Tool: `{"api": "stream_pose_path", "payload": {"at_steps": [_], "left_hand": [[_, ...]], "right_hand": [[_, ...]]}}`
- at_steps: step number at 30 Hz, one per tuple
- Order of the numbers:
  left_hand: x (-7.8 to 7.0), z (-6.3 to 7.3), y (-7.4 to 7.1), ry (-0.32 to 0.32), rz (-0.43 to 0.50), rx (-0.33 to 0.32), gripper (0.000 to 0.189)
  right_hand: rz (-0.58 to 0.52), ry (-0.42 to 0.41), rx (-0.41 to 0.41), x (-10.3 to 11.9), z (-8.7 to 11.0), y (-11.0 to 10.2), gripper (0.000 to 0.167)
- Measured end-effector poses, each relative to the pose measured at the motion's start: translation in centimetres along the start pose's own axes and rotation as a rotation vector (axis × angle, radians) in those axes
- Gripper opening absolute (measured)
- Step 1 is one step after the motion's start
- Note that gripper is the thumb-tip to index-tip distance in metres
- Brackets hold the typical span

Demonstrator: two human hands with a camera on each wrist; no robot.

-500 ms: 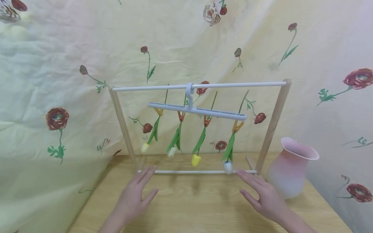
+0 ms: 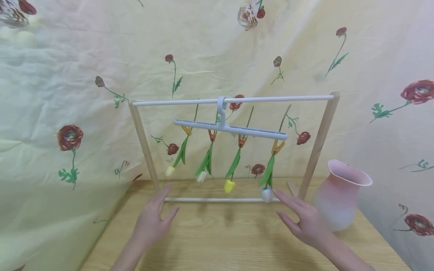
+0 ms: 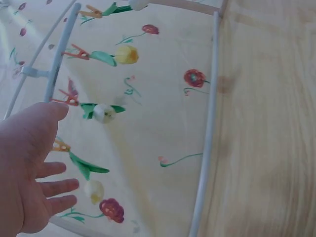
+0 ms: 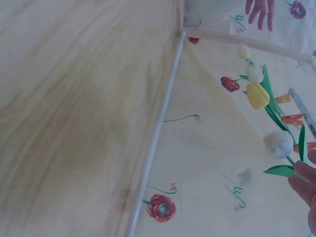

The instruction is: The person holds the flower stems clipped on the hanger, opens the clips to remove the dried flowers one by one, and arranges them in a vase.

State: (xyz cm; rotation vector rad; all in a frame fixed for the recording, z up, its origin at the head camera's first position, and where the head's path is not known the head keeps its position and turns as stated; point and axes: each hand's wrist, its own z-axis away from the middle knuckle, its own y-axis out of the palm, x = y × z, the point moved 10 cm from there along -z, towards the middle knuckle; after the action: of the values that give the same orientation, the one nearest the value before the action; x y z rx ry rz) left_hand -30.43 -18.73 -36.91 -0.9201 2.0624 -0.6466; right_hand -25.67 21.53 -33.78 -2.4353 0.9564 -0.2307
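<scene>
A pale blue hanger (image 2: 247,131) hangs by its hook from the top bar of a small rack (image 2: 288,98). Clothespins (image 2: 277,147) on it grip several artificial tulips, heads down: a cream tulip (image 2: 170,171), a white tulip (image 2: 201,176), a yellow tulip (image 2: 229,186) and a pale blue-white tulip (image 2: 266,194). My left hand (image 2: 150,222), fingers extended and thumb apart, is in front of the rack's lower left, holding nothing. On the other side, my right hand (image 2: 306,222) has its fingers extended near the pale blue-white tulip; contact cannot be made out.
A pink-and-white vase (image 2: 335,203) with a flared rim stands at the right, beside the rack. Everything rests on a light wooden table (image 2: 217,233). Behind hangs a cream cloth (image 2: 135,45) printed with red flowers.
My left hand has risen slightly and shifted left, away from the bottom bar. My right hand has moved slightly upward. The hanger and tulips look the same.
</scene>
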Motion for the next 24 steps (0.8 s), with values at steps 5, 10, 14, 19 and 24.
{"api": "stream_pose_path", "payload": {"at_steps": [5, 10, 14, 19, 24], "left_hand": [[1.3, -0.6, -1.3, -0.064, 0.028, -0.052, 0.069], [0.9, -1.5, -2.5, 0.004, 0.042, -0.166, 0.062], [0.8, -2.1, -2.5, 0.02, 0.052, -0.201, 0.061], [1.5, -2.7, -2.2, -0.026, 0.076, -0.187, 0.061], [2.4, -3.3, -2.0, -0.083, 0.103, -0.183, 0.059]], "right_hand": [[-0.002, -0.002, 0.006, 0.4, -1.2, 0.3, 0.058], [-0.034, 0.002, 0.022, 0.7, -2.2, 0.6, 0.058], [-0.04, 0.038, 0.044, 0.6, -2.7, 1.0, 0.058], [-0.064, 0.059, 0.034, 0.7, -3.2, 1.2, 0.058], [-0.077, 0.068, 0.029, 0.6, -3.8, 1.3, 0.058]]}}
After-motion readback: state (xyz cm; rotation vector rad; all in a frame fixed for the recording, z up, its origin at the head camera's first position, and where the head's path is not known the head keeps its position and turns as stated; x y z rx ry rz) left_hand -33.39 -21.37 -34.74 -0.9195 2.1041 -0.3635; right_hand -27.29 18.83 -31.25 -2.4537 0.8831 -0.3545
